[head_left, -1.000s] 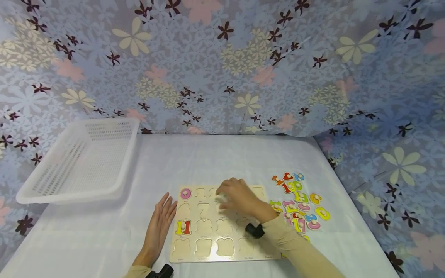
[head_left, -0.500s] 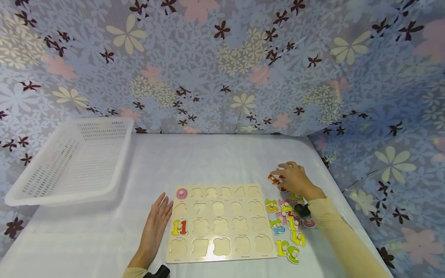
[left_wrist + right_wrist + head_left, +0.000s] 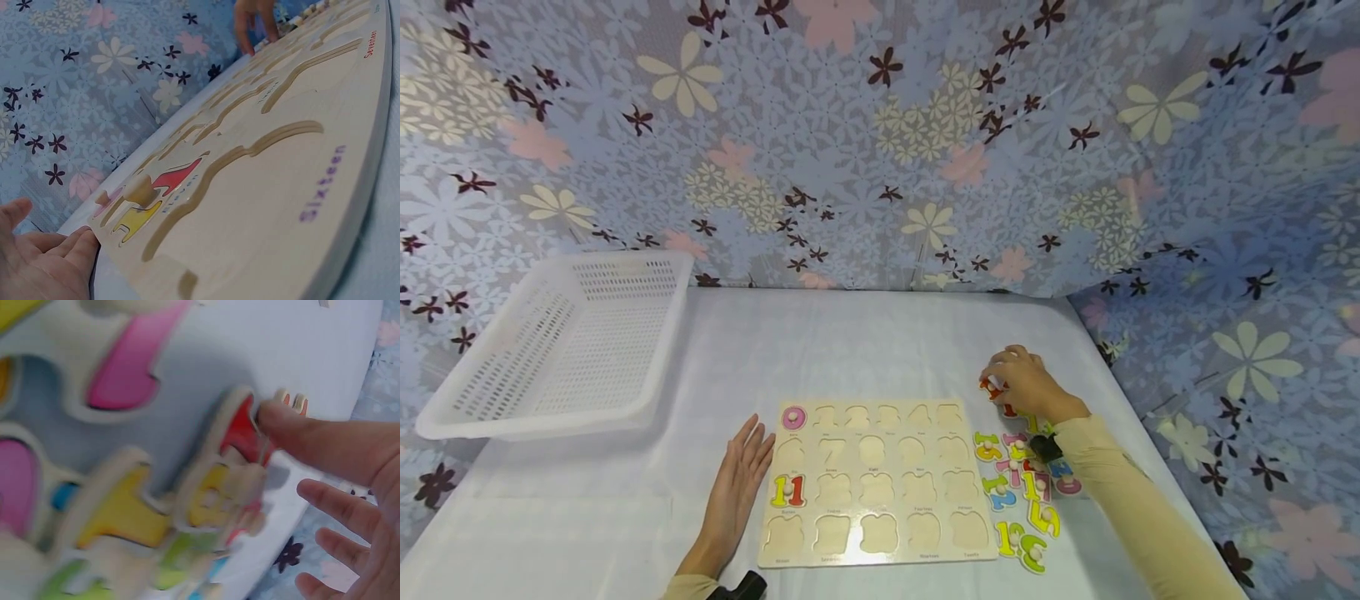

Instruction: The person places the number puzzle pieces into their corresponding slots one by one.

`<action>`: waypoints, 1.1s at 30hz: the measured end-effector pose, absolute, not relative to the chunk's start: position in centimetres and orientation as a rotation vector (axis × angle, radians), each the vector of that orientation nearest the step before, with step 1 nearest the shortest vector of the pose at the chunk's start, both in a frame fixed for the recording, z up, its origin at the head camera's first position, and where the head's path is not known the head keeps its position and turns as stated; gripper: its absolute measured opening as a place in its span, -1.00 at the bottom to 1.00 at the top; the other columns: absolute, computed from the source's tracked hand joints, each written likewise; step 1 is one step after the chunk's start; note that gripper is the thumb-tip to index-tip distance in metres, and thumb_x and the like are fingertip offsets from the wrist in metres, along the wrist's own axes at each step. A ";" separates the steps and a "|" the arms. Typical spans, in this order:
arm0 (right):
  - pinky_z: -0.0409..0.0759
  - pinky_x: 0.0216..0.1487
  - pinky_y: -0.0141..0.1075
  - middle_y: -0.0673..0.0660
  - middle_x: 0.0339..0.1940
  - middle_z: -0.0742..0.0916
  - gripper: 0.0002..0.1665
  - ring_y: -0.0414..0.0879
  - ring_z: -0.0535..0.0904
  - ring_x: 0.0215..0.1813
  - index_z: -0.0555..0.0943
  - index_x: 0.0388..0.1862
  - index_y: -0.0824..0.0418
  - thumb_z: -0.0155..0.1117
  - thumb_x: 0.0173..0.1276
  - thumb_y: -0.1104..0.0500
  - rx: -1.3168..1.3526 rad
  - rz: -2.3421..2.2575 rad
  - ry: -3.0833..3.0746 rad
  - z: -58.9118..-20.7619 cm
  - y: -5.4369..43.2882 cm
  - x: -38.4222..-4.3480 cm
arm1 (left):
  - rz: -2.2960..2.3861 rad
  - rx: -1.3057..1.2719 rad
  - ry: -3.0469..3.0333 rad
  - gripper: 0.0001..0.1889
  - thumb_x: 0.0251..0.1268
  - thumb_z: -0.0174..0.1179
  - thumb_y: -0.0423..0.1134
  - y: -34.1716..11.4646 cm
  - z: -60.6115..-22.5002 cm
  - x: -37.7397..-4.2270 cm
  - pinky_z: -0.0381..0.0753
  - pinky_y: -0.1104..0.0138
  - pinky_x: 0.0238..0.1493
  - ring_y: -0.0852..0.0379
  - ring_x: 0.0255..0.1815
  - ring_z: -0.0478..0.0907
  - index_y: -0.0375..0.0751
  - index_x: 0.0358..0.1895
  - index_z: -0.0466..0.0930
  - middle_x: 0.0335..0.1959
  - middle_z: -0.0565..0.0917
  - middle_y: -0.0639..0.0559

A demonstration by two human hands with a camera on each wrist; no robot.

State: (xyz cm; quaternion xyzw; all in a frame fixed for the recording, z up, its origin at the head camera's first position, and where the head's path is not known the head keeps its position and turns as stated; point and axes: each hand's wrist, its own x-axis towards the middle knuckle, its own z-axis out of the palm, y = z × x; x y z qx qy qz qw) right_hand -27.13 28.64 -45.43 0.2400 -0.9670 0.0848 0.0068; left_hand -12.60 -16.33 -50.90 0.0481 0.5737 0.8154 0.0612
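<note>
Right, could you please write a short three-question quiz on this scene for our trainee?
1. Fill in: as the person sees it, the white perforated plastic basket stands to the ____ of the pale wooden number-puzzle board.
2. Choose: besides the round pink 0 piece, which piece is seated in the board?
A) all-green 7 piece
B) yellow-and-red 11 piece
C) all-blue 20 piece
3. Open: which hand is at the multicoloured loose number pieces, and where is the other?

Key: 1. left. 2. B. 3. The right hand; the left hand lies beside the board's left edge.
</note>
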 end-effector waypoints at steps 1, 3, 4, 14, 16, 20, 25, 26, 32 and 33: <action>0.24 0.18 0.37 0.28 0.11 0.59 -0.64 0.37 0.23 0.31 0.72 -0.12 0.13 0.56 0.05 0.16 0.764 0.262 -3.012 -45.2 28.3 -27.3 | 2.461 0.142 1.742 -0.37 0.60 -0.60 0.09 -16.4 -50.9 -12.6 0.13 0.46 0.41 -0.12 0.53 -0.17 -0.15 0.56 -0.31 0.56 -0.24 -0.18; 0.22 0.21 0.35 0.27 0.12 0.59 -0.64 0.35 0.22 0.33 0.71 -0.14 0.13 0.56 0.07 0.10 0.774 0.263 -2.996 -44.9 27.0 -27.6 | 2.461 0.145 1.747 -0.37 0.60 -0.60 0.08 -16.5 -50.9 -12.5 0.13 0.46 0.41 -0.12 0.53 -0.18 -0.16 0.56 -0.32 0.56 -0.24 -0.19; 0.23 0.22 0.34 0.27 0.12 0.59 -0.63 0.33 0.23 0.32 0.70 -0.15 0.14 0.56 0.07 0.06 0.792 0.260 -2.974 -44.8 26.0 -27.7 | 2.464 0.147 1.746 -0.38 0.60 -0.60 0.08 -16.6 -50.9 -12.5 0.13 0.46 0.41 -0.12 0.53 -0.18 -0.16 0.56 -0.31 0.56 -0.24 -0.19; 0.36 0.27 0.10 0.09 0.00 0.66 -0.62 0.18 0.37 0.28 0.70 -0.20 0.09 0.45 0.16 -0.14 1.265 0.277 -2.704 -45.2 11.3 -26.3 | 2.482 0.194 1.719 -0.38 0.61 -0.61 0.04 -16.9 -50.9 -12.2 0.14 0.47 0.39 -0.18 0.53 -0.22 -0.21 0.55 -0.34 0.55 -0.29 -0.23; 0.39 0.25 0.05 0.06 -0.03 0.67 -0.61 0.14 0.39 0.26 0.70 -0.21 0.08 0.42 0.17 -0.18 1.316 0.211 -2.671 -45.3 9.1 -26.0 | 2.482 0.187 1.725 -0.38 0.61 -0.61 0.04 -16.9 -50.9 -12.2 0.14 0.48 0.38 -0.19 0.53 -0.22 -0.22 0.55 -0.34 0.55 -0.29 -0.24; 0.45 0.23 -0.05 0.00 -0.06 0.68 -0.58 0.05 0.42 0.23 0.69 -0.31 0.03 0.39 0.13 -0.28 1.311 0.046 -2.656 -45.7 6.2 -25.4 | 2.484 0.185 1.730 -0.38 0.61 -0.60 0.05 -16.7 -50.9 -12.3 0.14 0.48 0.38 -0.19 0.53 -0.21 -0.22 0.55 -0.33 0.55 -0.27 -0.25; 0.47 0.20 -0.14 -0.06 -0.11 0.69 -0.57 -0.05 0.45 0.18 0.63 -0.46 -0.01 0.42 0.05 -0.32 1.221 -0.025 -2.685 -46.2 4.7 -25.2 | 2.475 0.222 1.736 -0.39 0.61 -0.63 0.03 -16.7 -50.9 -12.5 0.12 0.47 0.40 -0.18 0.53 -0.22 -0.21 0.55 -0.34 0.55 -0.28 -0.24; 0.47 0.19 -0.15 -0.07 -0.11 0.69 -0.57 -0.07 0.45 0.17 0.64 -0.46 -0.01 0.43 0.04 -0.32 1.209 -0.029 -2.683 -46.4 4.7 -25.1 | 2.468 0.224 1.743 -0.39 0.61 -0.63 0.03 -16.7 -50.9 -12.5 0.12 0.47 0.40 -0.18 0.53 -0.22 -0.20 0.55 -0.34 0.55 -0.28 -0.24; 0.52 0.12 -0.15 -0.09 -0.13 0.71 -0.58 -0.07 0.46 0.15 0.72 -0.43 -0.03 0.46 -0.02 -0.32 1.167 0.030 -2.682 -46.6 4.4 -24.9 | 2.469 0.220 1.753 -0.38 0.61 -0.62 0.04 -16.7 -50.9 -12.6 0.14 0.49 0.39 -0.19 0.53 -0.21 -0.21 0.55 -0.34 0.55 -0.27 -0.25; 0.52 0.11 -0.15 -0.09 -0.13 0.71 -0.58 -0.06 0.46 0.15 0.73 -0.43 -0.03 0.47 -0.03 -0.32 1.154 0.053 -2.695 -46.6 4.4 -24.9 | 2.471 0.224 1.750 -0.39 0.61 -0.63 0.03 -16.6 -50.9 -12.6 0.13 0.48 0.39 -0.20 0.53 -0.21 -0.22 0.55 -0.34 0.55 -0.27 -0.25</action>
